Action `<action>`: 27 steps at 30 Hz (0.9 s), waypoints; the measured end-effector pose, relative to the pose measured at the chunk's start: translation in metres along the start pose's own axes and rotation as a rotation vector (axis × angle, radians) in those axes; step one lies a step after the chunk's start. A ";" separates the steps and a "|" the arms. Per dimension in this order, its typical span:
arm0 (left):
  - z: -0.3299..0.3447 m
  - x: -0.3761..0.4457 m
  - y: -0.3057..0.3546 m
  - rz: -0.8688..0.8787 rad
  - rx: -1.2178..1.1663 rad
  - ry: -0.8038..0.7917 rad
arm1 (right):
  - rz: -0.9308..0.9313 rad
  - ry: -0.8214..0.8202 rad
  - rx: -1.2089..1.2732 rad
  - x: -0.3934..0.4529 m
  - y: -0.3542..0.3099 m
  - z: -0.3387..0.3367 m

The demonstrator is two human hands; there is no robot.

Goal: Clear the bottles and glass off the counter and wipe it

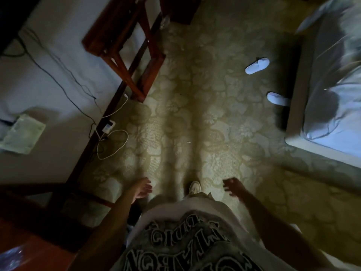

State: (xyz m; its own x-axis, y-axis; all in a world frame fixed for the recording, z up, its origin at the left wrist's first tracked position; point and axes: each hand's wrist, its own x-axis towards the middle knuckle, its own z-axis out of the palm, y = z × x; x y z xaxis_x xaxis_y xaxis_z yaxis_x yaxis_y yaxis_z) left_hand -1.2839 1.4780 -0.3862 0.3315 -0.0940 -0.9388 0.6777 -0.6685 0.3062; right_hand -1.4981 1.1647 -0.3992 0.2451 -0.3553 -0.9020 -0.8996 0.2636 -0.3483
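I look straight down at a patterned green carpet [195,118] in a dim room. My left hand [141,189] hangs by my side with relaxed fingers and holds nothing. My right hand [233,185] hangs on the other side, fingers loosely curled and empty. A reddish wooden surface [25,249] fills the bottom left corner, and a shiny bluish thing [11,255], too blurred to name, lies on it. No bottle or glass is plainly visible.
A wooden luggage rack [125,47] stands at the top left against the wall. Cables and a white charger [108,127] lie by the skirting. Two white slippers [256,65] sit beside the bed [332,85] on the right. A green cloth-like pad [23,133] shows at left.
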 end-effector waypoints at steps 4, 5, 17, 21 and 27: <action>0.009 0.015 0.054 -0.030 0.011 0.036 | -0.243 0.024 0.108 0.027 -0.116 -0.049; 0.010 0.021 0.071 -0.032 0.023 0.040 | -0.288 0.037 0.124 0.035 -0.136 -0.061; 0.103 0.142 0.376 -0.059 0.186 0.004 | 0.196 0.158 0.397 0.132 -0.175 -0.176; 0.155 0.164 0.543 0.098 0.329 -0.125 | 0.272 0.249 0.447 0.159 -0.202 -0.224; 0.231 0.191 0.733 0.299 0.403 -0.174 | 0.233 0.255 0.430 0.218 -0.312 -0.308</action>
State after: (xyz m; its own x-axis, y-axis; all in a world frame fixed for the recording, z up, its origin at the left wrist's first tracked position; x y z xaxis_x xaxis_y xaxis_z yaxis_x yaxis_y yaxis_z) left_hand -0.8750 0.7998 -0.3779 0.3346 -0.4225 -0.8423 0.2524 -0.8210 0.5121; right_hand -1.2757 0.7284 -0.4092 -0.0868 -0.4356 -0.8959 -0.6779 0.6848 -0.2673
